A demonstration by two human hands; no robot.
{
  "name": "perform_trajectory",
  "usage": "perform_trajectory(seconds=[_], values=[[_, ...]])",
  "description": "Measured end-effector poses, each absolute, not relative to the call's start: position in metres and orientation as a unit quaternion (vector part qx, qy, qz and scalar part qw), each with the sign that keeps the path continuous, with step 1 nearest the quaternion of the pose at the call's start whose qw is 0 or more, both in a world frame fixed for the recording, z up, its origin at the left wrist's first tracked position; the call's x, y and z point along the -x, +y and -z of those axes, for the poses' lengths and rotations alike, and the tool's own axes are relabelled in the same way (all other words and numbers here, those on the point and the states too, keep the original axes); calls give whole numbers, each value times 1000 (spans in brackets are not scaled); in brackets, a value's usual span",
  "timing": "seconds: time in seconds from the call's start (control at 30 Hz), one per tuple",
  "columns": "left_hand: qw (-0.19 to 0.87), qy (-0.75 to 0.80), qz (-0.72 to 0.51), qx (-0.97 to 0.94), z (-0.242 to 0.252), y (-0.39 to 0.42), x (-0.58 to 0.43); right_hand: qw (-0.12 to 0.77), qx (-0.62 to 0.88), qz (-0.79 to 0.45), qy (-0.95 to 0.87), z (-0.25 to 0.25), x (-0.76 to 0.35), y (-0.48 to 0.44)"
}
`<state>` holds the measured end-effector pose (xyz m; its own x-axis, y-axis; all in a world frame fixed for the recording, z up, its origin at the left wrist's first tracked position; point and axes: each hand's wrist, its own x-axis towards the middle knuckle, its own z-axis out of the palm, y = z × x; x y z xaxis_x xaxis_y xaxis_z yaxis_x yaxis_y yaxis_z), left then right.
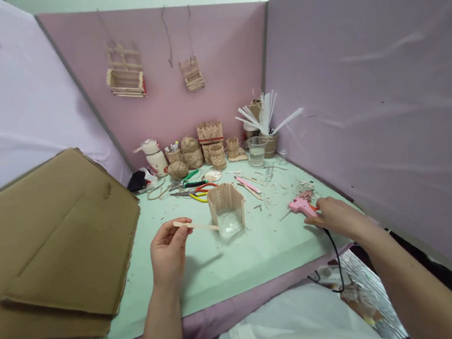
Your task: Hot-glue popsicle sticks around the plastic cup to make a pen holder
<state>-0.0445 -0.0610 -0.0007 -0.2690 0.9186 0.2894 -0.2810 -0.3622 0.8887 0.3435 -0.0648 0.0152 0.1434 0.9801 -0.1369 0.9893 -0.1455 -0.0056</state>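
Here we are at the middle of the frame, where a clear plastic cup [231,226] stands on the bench [272,258], a row of wooden sticks lining its far side and its near face bare. Just left of it, the left hand [170,250] has a craft stick [200,227] pinched between thumb and fingers, its grip closed on one end, the other end sloping slightly down to the cup's edge; touching or just in front, I can't tell. Over at right of centre, the right hand [333,215] is at the handle of a pink glue gun [302,207], thumb on the near side, fingers on the far side; how tightly that grip is closed I can't tell, nor whether the gun is off the bench. Its nozzle points left, towards the cup, well apart from the stick. This looks like the gluing step, stick ready and glue not yet at it. The next move seems to call for bringing nozzle and stick together, the left wrist steady. Both forearms reach in from the bottom of the frame, left one steep, right one slanting in from the lower right corner.
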Motion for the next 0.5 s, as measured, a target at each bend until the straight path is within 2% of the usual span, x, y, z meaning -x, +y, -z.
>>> perform_trajectory(seconds=[0.33, 0.5], values=[[441, 366, -713, -405, 8, -66, 44, -19, -784, 37, 620, 25, -345, -45], [458, 371, -699, -406, 9, -67, 45, -98, -774, 100, 617, 1, -352, -51]])
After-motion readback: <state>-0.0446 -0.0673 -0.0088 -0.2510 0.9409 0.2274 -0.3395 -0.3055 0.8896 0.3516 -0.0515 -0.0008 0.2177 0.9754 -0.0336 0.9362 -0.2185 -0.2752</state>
